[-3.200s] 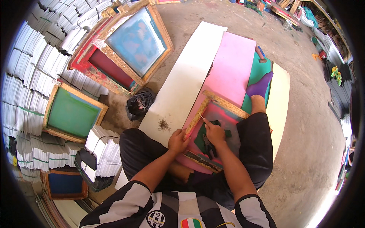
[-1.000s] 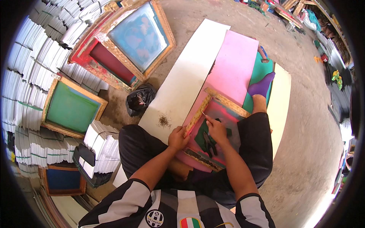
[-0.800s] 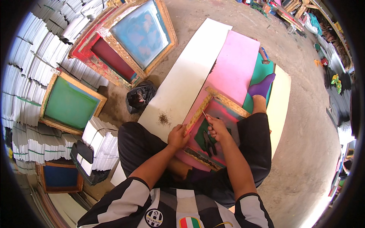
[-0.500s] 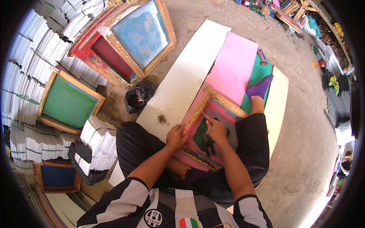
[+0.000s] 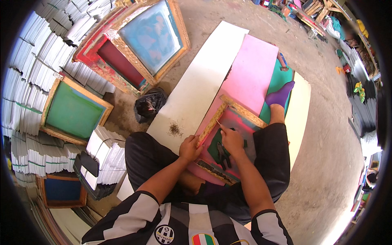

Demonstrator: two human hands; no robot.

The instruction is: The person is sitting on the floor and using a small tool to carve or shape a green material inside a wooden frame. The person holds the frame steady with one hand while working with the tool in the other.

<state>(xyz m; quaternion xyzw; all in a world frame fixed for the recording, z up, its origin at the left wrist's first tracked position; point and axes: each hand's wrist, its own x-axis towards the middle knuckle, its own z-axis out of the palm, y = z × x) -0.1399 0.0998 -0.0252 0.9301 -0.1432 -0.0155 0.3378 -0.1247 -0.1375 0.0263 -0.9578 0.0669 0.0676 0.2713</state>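
Observation:
A wooden screen-printing frame (image 5: 213, 121) with pinkish mesh lies tilted between my legs. My left hand (image 5: 190, 148) is closed on its left bar, near the lower corner. Closed round a thin tool, my right hand (image 5: 232, 140) is over the mesh. Only the slim tip of the thin tool (image 5: 219, 123) shows, against the inner edge of the left bar; the fingers hide its handle. Dark-handled pliers (image 5: 222, 156) rest within the frame, just left of my right wrist. A dark green patch (image 5: 213, 147) shows beneath them.
White (image 5: 200, 77), pink (image 5: 250, 69) and green boards lie beneath. Small dark bits (image 5: 175, 128) are heaped on the white one. A hammer (image 5: 282, 62) lies at the far right. A black bag (image 5: 149, 105), more screen frames (image 5: 152, 36) and paper stacks (image 5: 45, 57) stand left.
Almost nothing differs. Both hands keep their places on the frame and the thin tool, and the whole view has shifted very slightly.

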